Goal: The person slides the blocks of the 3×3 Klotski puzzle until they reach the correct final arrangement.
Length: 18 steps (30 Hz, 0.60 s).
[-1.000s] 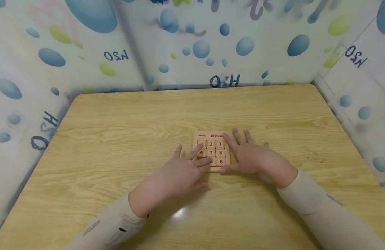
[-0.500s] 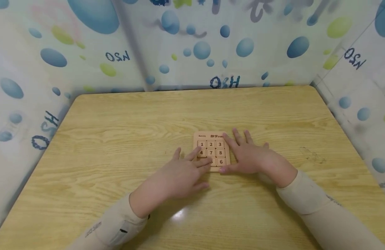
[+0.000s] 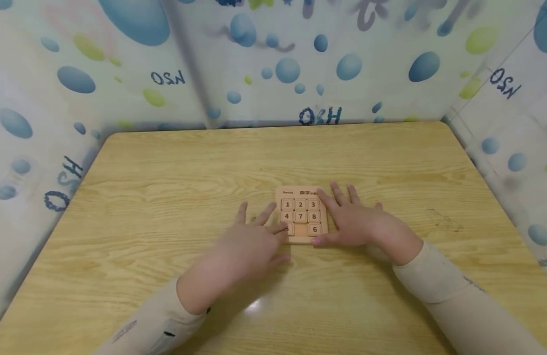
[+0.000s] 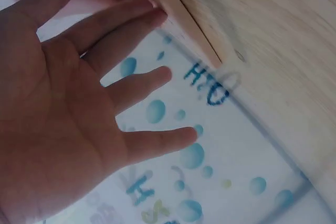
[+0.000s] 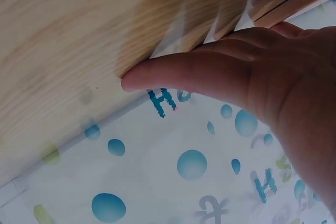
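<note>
A square wooden number slide puzzle (image 3: 301,190) lies flat on the table, tiles 1, 2, 3 on top, then 4, 7, 8. Its bottom row has the 5 tile (image 3: 290,230) at left, a bare slot in the middle and the 6 tile (image 3: 315,229) at right. My left hand (image 3: 247,246) spreads its straight fingers, one fingertip over the 5 tile, partly hiding it. Fingers of the left hand (image 4: 68,93) reach the puzzle's edge (image 4: 184,19) in the left wrist view. My right hand (image 3: 355,222) rests along the puzzle's right side, straight index finger and thumb touching its corners.
The wood-grain table (image 3: 189,167) runs back to a wall (image 3: 273,98) printed with blue and green drops. Side walls stand close on the left and right. Pale sleeves cover both forearms. Dark marks (image 3: 444,219) show on the tabletop right of the right hand.
My left hand has moved left, and the 5 tile has slid with it from the bottom middle to the bottom left, leaving the middle slot bare. The right hand stays put.
</note>
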{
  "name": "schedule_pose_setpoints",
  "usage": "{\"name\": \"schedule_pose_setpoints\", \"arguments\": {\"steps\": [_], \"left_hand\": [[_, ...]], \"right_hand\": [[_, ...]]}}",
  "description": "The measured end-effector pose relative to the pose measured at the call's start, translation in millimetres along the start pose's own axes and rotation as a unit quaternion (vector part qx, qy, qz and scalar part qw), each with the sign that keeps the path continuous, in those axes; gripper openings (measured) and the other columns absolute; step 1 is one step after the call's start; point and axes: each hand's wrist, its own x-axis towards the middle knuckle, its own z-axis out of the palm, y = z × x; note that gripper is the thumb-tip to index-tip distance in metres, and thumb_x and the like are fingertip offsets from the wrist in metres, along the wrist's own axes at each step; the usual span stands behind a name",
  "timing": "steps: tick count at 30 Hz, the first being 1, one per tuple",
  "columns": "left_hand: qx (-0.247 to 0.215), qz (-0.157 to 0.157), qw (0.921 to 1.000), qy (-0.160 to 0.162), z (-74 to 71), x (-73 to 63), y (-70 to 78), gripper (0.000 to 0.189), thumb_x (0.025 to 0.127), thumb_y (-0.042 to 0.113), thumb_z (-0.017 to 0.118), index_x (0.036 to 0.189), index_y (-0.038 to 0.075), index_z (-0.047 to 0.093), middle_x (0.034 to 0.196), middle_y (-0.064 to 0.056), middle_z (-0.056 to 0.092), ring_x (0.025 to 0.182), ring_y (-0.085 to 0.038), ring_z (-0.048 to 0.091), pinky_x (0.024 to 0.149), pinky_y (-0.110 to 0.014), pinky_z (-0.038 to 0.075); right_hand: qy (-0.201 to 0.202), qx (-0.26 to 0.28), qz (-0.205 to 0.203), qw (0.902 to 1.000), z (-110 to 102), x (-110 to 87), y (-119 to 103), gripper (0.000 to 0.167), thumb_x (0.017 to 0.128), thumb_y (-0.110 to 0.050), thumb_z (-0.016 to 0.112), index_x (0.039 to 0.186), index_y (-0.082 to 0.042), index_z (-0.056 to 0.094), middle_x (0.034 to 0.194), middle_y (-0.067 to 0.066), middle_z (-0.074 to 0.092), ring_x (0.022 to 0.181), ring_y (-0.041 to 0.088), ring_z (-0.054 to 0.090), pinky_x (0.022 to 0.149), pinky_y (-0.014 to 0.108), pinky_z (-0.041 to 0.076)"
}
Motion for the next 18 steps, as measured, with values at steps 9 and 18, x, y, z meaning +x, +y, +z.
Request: {"name": "schedule_pose_setpoints", "arguments": {"steps": [9, 18], "left_hand": [[0.002, 0.071, 0.9975, -0.001, 5.4, 20.0, 17.6, 0.074, 0.105, 0.062, 0.054, 0.168, 0.029, 0.034, 0.177, 0.014, 0.024, 0.169, -0.027, 0.009, 0.124, -0.082, 0.016], [-0.008, 0.033, 0.9991, -0.023, -3.3, 8.7, 10.5, 0.066, 0.107, 0.061, 0.052, 0.163, 0.028, 0.046, 0.174, 0.014, 0.032, 0.169, -0.027, 0.006, 0.125, -0.081, 0.011]], "right_hand": [[-0.001, 0.005, -0.009, 0.9999, 1, -2.1, 1, 0.126, 0.085, -0.088, 0.059, 0.173, -0.025, -0.006, 0.179, 0.018, -0.017, 0.162, 0.057, -0.011, 0.101, 0.100, 0.012], [-0.005, 0.005, -0.002, 1.0000, -1, -0.9, 0, 0.128, 0.084, -0.088, 0.061, 0.173, -0.026, -0.006, 0.178, 0.017, -0.019, 0.162, 0.056, -0.013, 0.101, 0.100, 0.010]]}}
